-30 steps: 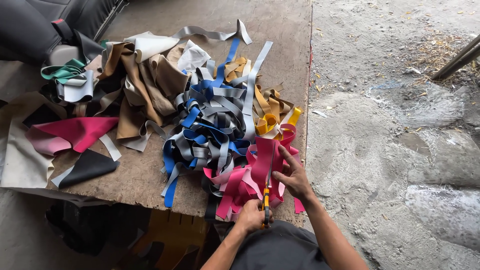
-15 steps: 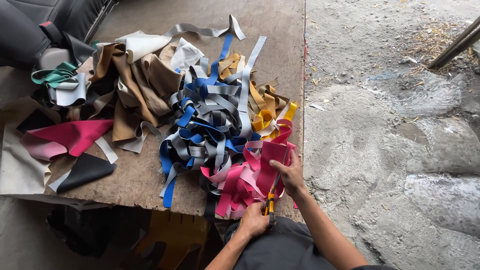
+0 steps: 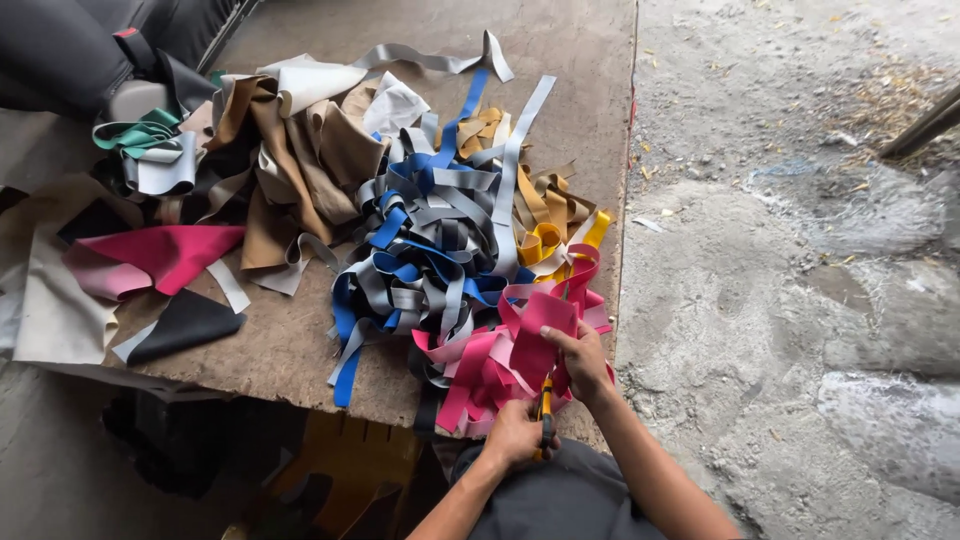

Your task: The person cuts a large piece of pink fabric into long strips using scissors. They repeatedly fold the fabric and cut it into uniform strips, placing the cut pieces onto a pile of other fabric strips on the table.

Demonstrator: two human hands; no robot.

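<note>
Your left hand [image 3: 515, 435] has its fingers closed around a pair of scissors [image 3: 545, 415] with yellow handles, blades pointing up into the pink strips [image 3: 500, 365]. Your right hand [image 3: 580, 360] sits just beside it, fingers pinching a pink strip upright above the scissors. Beyond your fingers lies a tangle of blue and grey strips [image 3: 430, 240] (no box or bin holds any of it), loose on the wooden table [image 3: 290, 350]. Brown scraps [image 3: 300, 160] lie farther left.
</note>
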